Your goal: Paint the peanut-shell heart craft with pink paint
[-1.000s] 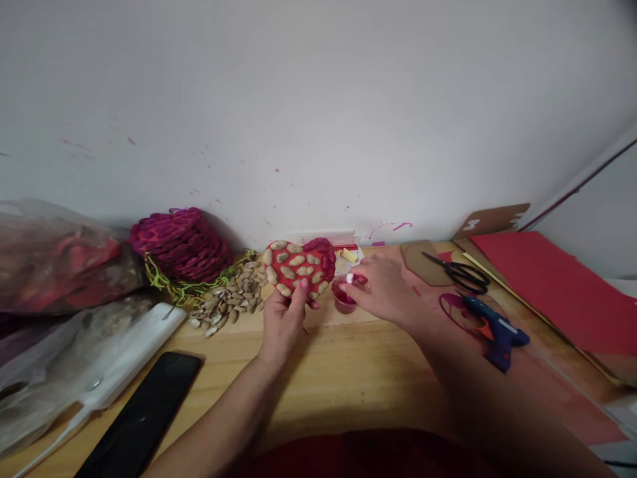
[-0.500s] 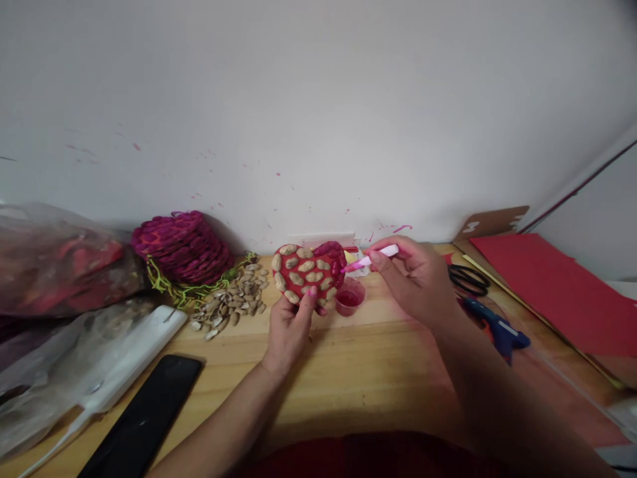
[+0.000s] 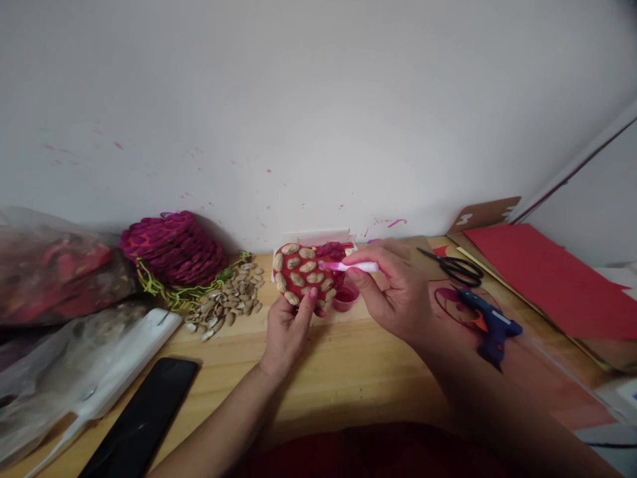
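My left hand (image 3: 291, 328) grips a red heart-shaped piece (image 3: 302, 267) by its lower edge, thumb on the front. Peanut shells cover its face; those at the upper right are coated in magenta paint, the others are bare tan. Between the fingers and thumb of my right hand (image 3: 393, 289) is a white-handled paintbrush (image 3: 363, 267). Its pink-stained tip lies over the shells near the middle of the heart. Behind the heart's lower right edge stands a small clear cup (image 3: 346, 297) of red-pink paint, partly covered.
Loose peanut shells (image 3: 226, 302) lie to the left beside a stack of magenta shell-covered pieces (image 3: 174, 249). A black phone (image 3: 142, 418), white power strip (image 3: 119, 362) and plastic bags are farther left. Scissors (image 3: 460, 269), a blue glue gun (image 3: 492, 325) and red sheets (image 3: 552, 279) are right.
My right hand has moved left with the paintbrush, taking its tip from the heart's right edge to its middle shells. The view has shifted slightly, showing more of the scissors and glue gun.
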{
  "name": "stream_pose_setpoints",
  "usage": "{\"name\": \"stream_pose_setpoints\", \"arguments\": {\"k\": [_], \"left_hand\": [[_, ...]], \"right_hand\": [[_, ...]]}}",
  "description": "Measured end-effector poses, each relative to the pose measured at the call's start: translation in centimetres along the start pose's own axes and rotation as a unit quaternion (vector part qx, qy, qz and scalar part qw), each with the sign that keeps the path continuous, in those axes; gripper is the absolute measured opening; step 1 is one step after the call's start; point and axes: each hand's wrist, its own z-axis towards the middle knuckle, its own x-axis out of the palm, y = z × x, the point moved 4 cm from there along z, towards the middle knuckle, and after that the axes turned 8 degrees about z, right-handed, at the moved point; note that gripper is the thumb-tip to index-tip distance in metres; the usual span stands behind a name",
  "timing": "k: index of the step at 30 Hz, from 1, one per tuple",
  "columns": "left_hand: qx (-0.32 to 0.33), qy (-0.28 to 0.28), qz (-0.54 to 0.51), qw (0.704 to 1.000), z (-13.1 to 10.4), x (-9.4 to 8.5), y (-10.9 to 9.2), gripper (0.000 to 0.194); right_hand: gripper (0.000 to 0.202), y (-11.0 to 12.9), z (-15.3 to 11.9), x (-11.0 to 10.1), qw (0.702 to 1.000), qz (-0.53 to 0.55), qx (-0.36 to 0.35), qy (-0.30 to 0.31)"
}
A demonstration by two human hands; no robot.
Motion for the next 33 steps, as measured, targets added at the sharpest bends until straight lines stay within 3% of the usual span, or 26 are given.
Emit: {"name": "stream_pose_setpoints", "arguments": {"k": [11,33], "left_hand": [[0.036,-0.014,0.04,0.998,0.01,-0.25,0.01,0.039],[0.036,-0.014,0.055,0.998,0.01,-0.31,0.03,0.039]], "right_hand": [[0.016,0.28,-0.64,0.64,0.998,-0.029,-0.053,0.01],[0.02,0.21,-0.85,0.8,0.998,-0.024,-0.059,0.006]]}}
